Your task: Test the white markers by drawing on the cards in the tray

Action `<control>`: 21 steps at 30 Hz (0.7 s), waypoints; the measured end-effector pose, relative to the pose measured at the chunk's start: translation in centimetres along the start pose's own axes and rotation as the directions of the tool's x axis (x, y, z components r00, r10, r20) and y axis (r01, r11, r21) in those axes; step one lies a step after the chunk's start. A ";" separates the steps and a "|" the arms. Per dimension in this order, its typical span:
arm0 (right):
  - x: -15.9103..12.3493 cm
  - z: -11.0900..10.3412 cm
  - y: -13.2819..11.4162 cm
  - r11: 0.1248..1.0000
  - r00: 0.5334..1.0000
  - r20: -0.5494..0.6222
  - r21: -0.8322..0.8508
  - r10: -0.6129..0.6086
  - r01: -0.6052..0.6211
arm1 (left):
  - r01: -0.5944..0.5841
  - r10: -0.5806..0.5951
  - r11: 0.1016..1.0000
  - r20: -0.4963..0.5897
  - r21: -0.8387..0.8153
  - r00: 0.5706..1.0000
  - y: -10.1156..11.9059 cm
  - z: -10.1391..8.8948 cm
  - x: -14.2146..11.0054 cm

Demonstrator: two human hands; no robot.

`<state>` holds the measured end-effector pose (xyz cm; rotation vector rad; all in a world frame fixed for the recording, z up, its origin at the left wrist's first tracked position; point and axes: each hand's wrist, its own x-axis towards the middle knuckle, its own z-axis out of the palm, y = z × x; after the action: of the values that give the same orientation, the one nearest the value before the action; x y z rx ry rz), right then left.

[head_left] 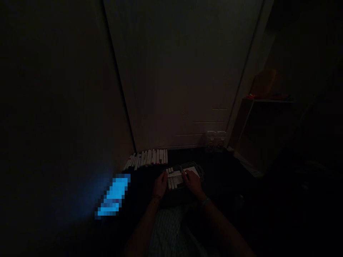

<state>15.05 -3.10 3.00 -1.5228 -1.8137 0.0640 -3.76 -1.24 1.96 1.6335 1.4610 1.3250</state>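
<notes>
The room is very dark. My left hand (160, 184) rests at the left edge of a small open case (193, 167) holding several white markers (174, 178). My right hand (192, 182) lies over the case's right part, its fingers bent down onto the markers. Whether either hand grips a marker is too dim to tell. A row of several more white markers (147, 158) lies on the dark floor beyond the case, near the base of a door (182, 71).
A glowing blue screen (114, 195) lies on the floor to the left, by the wall. Two small clear packs (215, 141) stand at the door's foot. A low shelf unit (265, 121) stands at the right. My patterned trouser legs (167, 232) are below.
</notes>
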 end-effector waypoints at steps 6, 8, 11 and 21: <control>0.1 0.4 0.1 1.000 1.000 -0.013 0.005 0.022 -0.022 | -0.013 0.009 0.995 0.038 0.095 0.999 0.4 0.0 -0.3; 0.0 0.5 0.0 0.999 0.999 -0.035 0.051 0.019 -0.017 | -0.039 0.028 0.989 0.075 0.143 0.997 0.5 0.0 -0.4; -0.2 0.3 -0.1 0.988 0.996 -0.092 0.157 0.005 0.010 | -0.104 0.083 0.960 0.087 0.259 0.993 0.6 0.1 -0.5; 0.3 1.0 -2.7 0.878 0.980 -0.148 0.476 0.133 -0.047 | -0.109 0.086 0.945 0.087 0.308 0.992 0.0 0.6 -0.6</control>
<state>12.25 -3.20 3.70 -1.2178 -1.4488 0.3774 -3.16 -1.66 1.60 1.9568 1.6281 1.1129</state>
